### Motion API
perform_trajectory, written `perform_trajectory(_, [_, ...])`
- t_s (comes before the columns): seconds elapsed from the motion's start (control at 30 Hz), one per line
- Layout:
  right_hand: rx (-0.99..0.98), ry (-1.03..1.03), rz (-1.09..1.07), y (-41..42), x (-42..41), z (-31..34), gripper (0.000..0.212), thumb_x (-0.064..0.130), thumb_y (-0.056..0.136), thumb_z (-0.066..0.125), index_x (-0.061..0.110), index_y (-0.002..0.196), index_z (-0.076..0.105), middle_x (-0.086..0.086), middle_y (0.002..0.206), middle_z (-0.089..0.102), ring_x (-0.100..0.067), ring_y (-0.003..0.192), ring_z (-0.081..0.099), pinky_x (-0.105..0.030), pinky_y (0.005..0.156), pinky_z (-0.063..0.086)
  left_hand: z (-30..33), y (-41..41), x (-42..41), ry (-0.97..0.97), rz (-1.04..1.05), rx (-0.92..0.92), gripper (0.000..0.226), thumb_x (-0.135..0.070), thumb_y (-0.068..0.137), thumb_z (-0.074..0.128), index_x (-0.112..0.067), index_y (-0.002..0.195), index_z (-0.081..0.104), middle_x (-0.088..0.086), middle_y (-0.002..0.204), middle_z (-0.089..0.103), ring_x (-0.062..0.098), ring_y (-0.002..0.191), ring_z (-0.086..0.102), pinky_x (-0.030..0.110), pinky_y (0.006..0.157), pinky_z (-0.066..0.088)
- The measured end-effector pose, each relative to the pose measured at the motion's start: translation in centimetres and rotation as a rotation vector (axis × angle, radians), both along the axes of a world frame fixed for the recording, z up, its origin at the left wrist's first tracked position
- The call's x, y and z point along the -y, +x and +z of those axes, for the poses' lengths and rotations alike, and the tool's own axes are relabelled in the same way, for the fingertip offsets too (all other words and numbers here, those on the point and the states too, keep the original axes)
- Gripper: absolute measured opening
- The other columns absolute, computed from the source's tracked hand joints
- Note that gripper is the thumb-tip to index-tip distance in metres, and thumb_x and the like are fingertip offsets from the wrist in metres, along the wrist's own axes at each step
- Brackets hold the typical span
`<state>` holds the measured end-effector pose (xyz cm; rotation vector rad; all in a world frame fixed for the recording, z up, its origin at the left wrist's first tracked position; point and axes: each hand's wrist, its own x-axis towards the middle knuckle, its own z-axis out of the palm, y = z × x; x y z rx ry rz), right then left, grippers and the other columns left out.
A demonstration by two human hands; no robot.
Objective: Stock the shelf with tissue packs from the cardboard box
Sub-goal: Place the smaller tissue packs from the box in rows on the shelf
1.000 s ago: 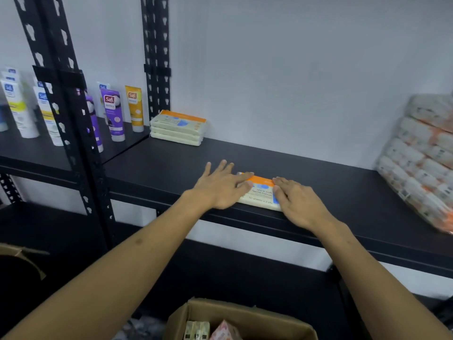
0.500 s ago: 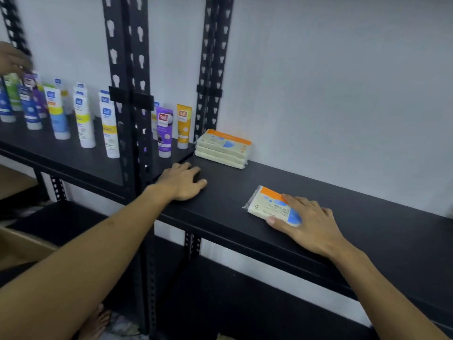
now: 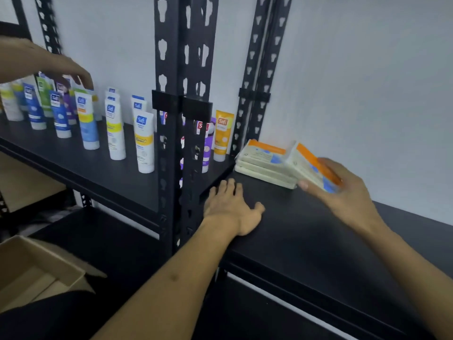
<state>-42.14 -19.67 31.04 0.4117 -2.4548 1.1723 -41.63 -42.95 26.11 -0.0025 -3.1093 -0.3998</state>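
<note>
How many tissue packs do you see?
4. Three lie stacked on the black shelf by the wall, and the right hand holds one tilted pack beside the stack. More may be hidden.

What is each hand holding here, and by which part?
The right hand grips a tissue pack by its near end, tilted beside the stack. The left hand holds nothing; it rests on the shelf.

Left hand (image 3: 231, 207) flat, palm down, fingers spread, frame center. Right hand (image 3: 343, 192) raised center-right, fingers curled in a grip, motion-blurred.
</note>
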Motion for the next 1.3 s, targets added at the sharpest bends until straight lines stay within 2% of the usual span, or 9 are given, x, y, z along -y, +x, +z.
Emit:
perform_trajectory(0.1, [-0.047, 0.143, -0.068, -4.5, 1.8, 1.0, 0.075, 0.083, 0.067, 0.069, 0.048, 0.131, 0.052, 0.014, 0.129, 0.061, -0.016, 0.12, 0.058, -0.048, 0.107, 0.044, 0.4, -0.3, 0.0, 0.003, -0.002, 0.027, 0.089, -0.068, 0.097, 0.022, -0.013, 0.164, 0.001, 0.005, 0.171, -0.01, 0.021, 0.157, -0.012, 0.043, 0.128, -0.004])
perform_trajectory(0.17, [-0.026, 0.276, -0.115, -7.2, 3.0, 1.5, 0.081, 0.083, 0.07, 0.065, 0.044, 0.138, 0.046, 0.007, 0.137, 0.056, -0.022, 0.127, 0.051, -0.05, 0.111, 0.036, 0.5, -0.5, -0.1, 0.003, -0.007, 0.049, 0.09, -0.068, 0.097, 0.021, -0.012, 0.163, -0.002, 0.006, 0.171, -0.013, 0.021, 0.157, -0.014, 0.043, 0.128, -0.005])
perform_trajectory(0.3, [-0.02, 0.462, -0.137, -10.7, 4.6, 2.3, 0.082, 0.083, 0.072, 0.062, 0.037, 0.138, 0.048, 0.002, 0.136, 0.056, -0.027, 0.127, 0.047, -0.049, 0.104, 0.03, 0.2, -0.9, 0.0, 0.004, -0.012, 0.044, 0.091, -0.069, 0.096, 0.019, -0.011, 0.163, -0.003, 0.006, 0.171, -0.012, 0.019, 0.157, -0.015, 0.044, 0.127, -0.007])
perform_trajectory(0.43, [-0.038, 0.619, -0.072, -13.1, 4.9, 2.1, 0.073, 0.084, 0.075, 0.056, 0.036, 0.13, 0.056, 0.003, 0.138, 0.054, -0.023, 0.126, 0.049, -0.048, 0.107, 0.028, 0.1, -1.1, -0.1, 0.006, -0.006, 0.042, 0.09, -0.068, 0.096, 0.019, -0.011, 0.163, -0.003, 0.004, 0.171, -0.011, 0.018, 0.157, -0.015, 0.044, 0.127, -0.007])
perform_trajectory(0.6, [-0.06, 0.781, -0.066, -13.8, 5.6, 2.4, 0.074, 0.08, 0.082, 0.051, 0.035, 0.14, 0.053, -0.001, 0.138, 0.05, -0.024, 0.128, 0.042, -0.045, 0.109, 0.026, 0.1, -1.1, -0.1, 0.008, -0.003, 0.039, 0.089, -0.067, 0.097, 0.019, -0.012, 0.163, -0.003, 0.004, 0.171, -0.011, 0.017, 0.157, -0.014, 0.043, 0.127, -0.006])
perform_trajectory(0.83, [-0.001, 0.76, -0.064, -13.5, 6.8, 2.4, 0.07, 0.07, 0.088, 0.055, 0.033, 0.146, 0.044, -0.005, 0.14, 0.05, -0.027, 0.13, 0.043, -0.048, 0.107, 0.032, 0.2, -1.0, -0.2, 0.019, 0.007, 0.029, 0.088, -0.067, 0.097, 0.02, -0.013, 0.163, -0.002, 0.002, 0.171, -0.01, 0.015, 0.157, -0.013, 0.042, 0.128, -0.005])
perform_trajectory(1.07, [-0.036, 0.794, -0.13, -13.0, 8.0, 2.1, 0.06, 0.071, 0.093, 0.04, 0.041, 0.145, 0.045, -0.006, 0.142, 0.048, -0.03, 0.132, 0.04, -0.054, 0.107, 0.03, 0.2, -1.0, -0.2, 0.029, 0.01, 0.016, 0.088, -0.067, 0.097, 0.021, -0.014, 0.163, 0.0, 0.001, 0.171, -0.008, 0.015, 0.157, -0.013, 0.042, 0.128, -0.005])
perform_trajectory(1.3, [-0.059, 0.859, -0.141, -13.1, 8.5, 1.9, 0.061, 0.071, 0.094, 0.037, 0.04, 0.146, 0.044, -0.006, 0.142, 0.048, -0.031, 0.131, 0.04, -0.053, 0.107, 0.03, 0.1, -1.2, -0.2, 0.032, 0.01, 0.017, 0.088, -0.067, 0.097, 0.022, -0.014, 0.164, 0.0, 0.001, 0.171, -0.008, 0.015, 0.157, -0.013, 0.042, 0.128, -0.004])
